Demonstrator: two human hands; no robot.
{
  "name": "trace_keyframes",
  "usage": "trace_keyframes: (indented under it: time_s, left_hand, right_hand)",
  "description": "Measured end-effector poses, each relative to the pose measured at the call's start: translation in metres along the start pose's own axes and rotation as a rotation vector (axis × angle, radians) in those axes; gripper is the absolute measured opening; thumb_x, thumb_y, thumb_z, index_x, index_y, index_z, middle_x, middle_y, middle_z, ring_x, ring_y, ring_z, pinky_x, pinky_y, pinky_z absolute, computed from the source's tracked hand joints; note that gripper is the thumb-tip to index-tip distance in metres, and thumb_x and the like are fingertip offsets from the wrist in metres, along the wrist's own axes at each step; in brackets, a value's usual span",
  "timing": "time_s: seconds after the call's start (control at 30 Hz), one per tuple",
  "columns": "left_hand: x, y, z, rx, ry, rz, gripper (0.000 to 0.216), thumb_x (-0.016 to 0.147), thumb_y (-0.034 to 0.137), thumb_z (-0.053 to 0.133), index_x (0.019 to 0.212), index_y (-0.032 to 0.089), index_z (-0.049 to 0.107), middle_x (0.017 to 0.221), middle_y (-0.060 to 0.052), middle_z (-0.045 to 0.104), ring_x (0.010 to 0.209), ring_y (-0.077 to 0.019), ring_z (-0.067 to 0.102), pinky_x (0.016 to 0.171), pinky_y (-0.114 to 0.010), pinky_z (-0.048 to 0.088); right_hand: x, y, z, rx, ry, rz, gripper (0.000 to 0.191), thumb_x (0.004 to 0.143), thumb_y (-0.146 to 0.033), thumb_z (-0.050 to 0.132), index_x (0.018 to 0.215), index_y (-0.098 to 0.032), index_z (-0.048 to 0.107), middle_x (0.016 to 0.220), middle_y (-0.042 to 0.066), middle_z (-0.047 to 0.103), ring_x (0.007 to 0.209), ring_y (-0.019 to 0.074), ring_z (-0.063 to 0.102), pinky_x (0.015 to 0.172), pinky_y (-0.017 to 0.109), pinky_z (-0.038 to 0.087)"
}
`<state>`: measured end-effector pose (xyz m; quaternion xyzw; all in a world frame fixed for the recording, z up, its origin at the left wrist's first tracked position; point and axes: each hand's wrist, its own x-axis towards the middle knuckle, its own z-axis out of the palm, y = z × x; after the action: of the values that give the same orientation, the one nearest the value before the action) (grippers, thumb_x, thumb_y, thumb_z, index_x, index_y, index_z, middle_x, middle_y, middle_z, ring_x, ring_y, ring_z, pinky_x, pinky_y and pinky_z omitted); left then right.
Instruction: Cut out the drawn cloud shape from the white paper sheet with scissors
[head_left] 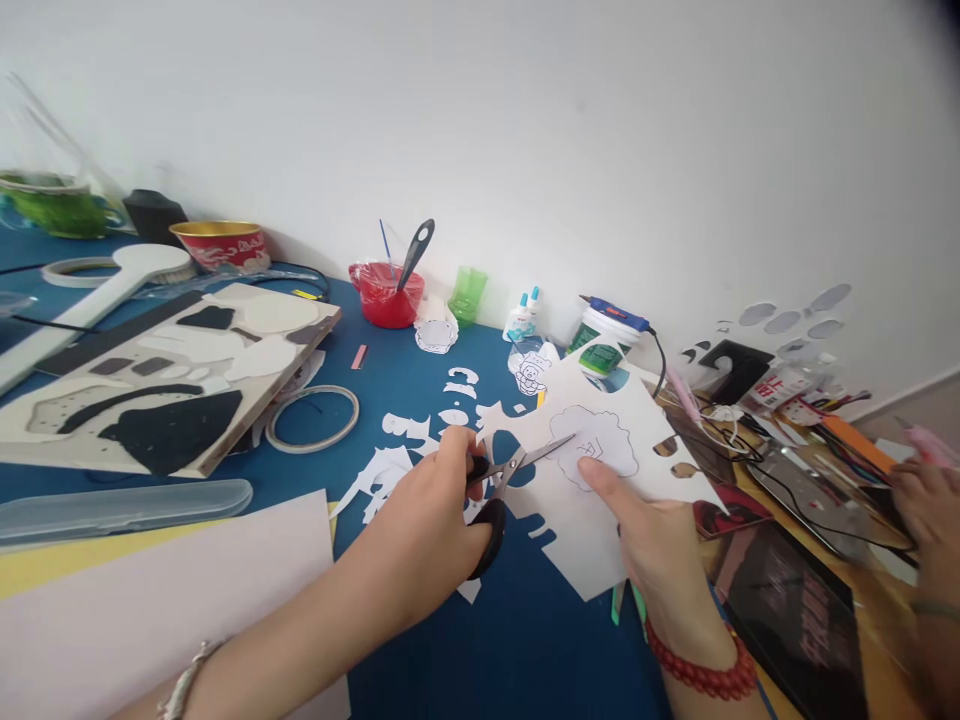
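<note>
Left hand (pixel 447 505) clamped on black-handled metal scissors (pixel 517 461) (tip over a cloud-like drawn outline (pixel 611 445)); right hand (pixel 660 545) pinching jagged white paper (pixel 577 545).

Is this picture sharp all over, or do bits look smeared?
Head view, middle: scissors and paper fairly clear; head view, left edge: green container smeared; head view, right edge: another person's hand soft; head view, top right corner: darkened.

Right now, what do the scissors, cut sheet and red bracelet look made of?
Scissors: likely metal blades, grey sheen; smooth black handles, probably plastic. Cut sheet: matte paper or card, thin edges. Red bracelet: round, slightly glossy beads; wood or plastic, can't tell.
</note>
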<state>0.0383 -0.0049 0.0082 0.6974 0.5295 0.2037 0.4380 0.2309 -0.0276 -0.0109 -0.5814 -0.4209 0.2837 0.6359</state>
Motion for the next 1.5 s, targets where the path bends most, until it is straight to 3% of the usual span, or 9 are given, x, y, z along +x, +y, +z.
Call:
trace_keyframes:
  time_s: [0.33, 0.5, 0.67, 0.93, 1.13, 1.23, 1.33, 1.5]
  left_hand:
    - [0.006, -0.004, -0.005, 0.185, 0.002, 0.089, 0.034, 0.076, 0.022, 0.054, 0.11, 0.022, 0.052, 0.114, -0.011, 0.061, 0.106, -0.03, 0.058, 0.083, -0.041, 0.047]
    - [0.006, -0.003, -0.006, 0.274, 0.002, 0.152, 0.034, 0.078, 0.024, 0.051, 0.111, 0.024, 0.059, 0.108, -0.01, 0.065, 0.098, -0.029, 0.061, 0.073, -0.034, 0.048]
    - [0.006, -0.007, -0.005, 0.297, -0.007, 0.123, 0.035, 0.08, 0.028, 0.05, 0.113, 0.023, 0.061, 0.107, -0.01, 0.066, 0.095, -0.0289, 0.062, 0.069, -0.032, 0.047]
    - [0.008, -0.009, -0.002, 0.27, 0.011, 0.11, 0.053, 0.076, 0.022, 0.051, 0.128, 0.025, 0.055, 0.103, -0.008, 0.066, 0.089, -0.0269, 0.062, 0.071, -0.032, 0.046]
    - [0.008, -0.009, -0.003, 0.297, 0.017, 0.141, 0.038, 0.077, 0.022, 0.05, 0.113, 0.025, 0.063, 0.091, -0.006, 0.066, 0.08, -0.0247, 0.061, 0.065, -0.03, 0.043]
    - [0.006, -0.009, -0.003, 0.318, 0.018, 0.129, 0.041, 0.077, 0.02, 0.049, 0.116, 0.024, 0.062, 0.087, -0.006, 0.064, 0.078, -0.0246, 0.06, 0.064, -0.03, 0.042]
    - [0.007, -0.007, -0.002, 0.315, 0.009, 0.095, 0.049, 0.078, 0.019, 0.05, 0.126, 0.021, 0.055, 0.098, -0.01, 0.064, 0.088, -0.0276, 0.06, 0.071, -0.033, 0.045]
    - [0.006, -0.003, -0.002, 0.294, -0.021, 0.121, 0.049, 0.079, 0.02, 0.051, 0.128, 0.02, 0.051, 0.109, -0.012, 0.059, 0.097, -0.03, 0.057, 0.074, -0.035, 0.047]
  right_hand:
    - [-0.004, -0.004, 0.001, -0.071, 0.007, -0.036, 0.047, 0.07, -0.038, 0.083, 0.11, -0.017, 0.072, 0.122, 0.01, 0.064, 0.117, 0.0324, 0.057, 0.105, 0.05, 0.045]
    - [-0.003, -0.005, 0.0, -0.087, -0.027, -0.069, 0.047, 0.071, -0.038, 0.082, 0.112, -0.017, 0.071, 0.123, 0.011, 0.064, 0.116, 0.0321, 0.057, 0.106, 0.05, 0.043]
    - [0.0, -0.004, 0.0, -0.046, -0.038, -0.065, 0.045, 0.071, -0.038, 0.082, 0.11, -0.017, 0.072, 0.12, 0.01, 0.065, 0.114, 0.0319, 0.059, 0.104, 0.05, 0.045]
    - [-0.005, -0.002, -0.004, -0.166, 0.038, -0.039, 0.033, 0.068, -0.039, 0.085, 0.091, -0.018, 0.076, 0.085, 0.009, 0.072, 0.112, 0.0369, 0.059, 0.105, 0.053, 0.044]
    - [-0.004, -0.005, -0.002, -0.099, -0.023, -0.072, 0.033, 0.074, -0.035, 0.081, 0.1, -0.016, 0.075, 0.107, 0.01, 0.07, 0.108, 0.0335, 0.062, 0.1, 0.052, 0.049]
    - [-0.004, -0.005, -0.003, -0.122, -0.016, -0.055, 0.03, 0.072, -0.037, 0.082, 0.092, -0.016, 0.076, 0.101, 0.01, 0.072, 0.106, 0.0351, 0.063, 0.101, 0.053, 0.048]
    - [-0.009, -0.007, -0.003, -0.169, 0.045, 0.004, 0.032, 0.068, -0.041, 0.084, 0.088, -0.017, 0.076, 0.095, 0.01, 0.072, 0.112, 0.0375, 0.059, 0.103, 0.054, 0.046]
    - [-0.015, -0.013, -0.001, -0.202, 0.059, 0.096, 0.034, 0.065, -0.043, 0.085, 0.088, -0.019, 0.076, 0.107, 0.008, 0.07, 0.116, 0.0374, 0.057, 0.105, 0.056, 0.044]
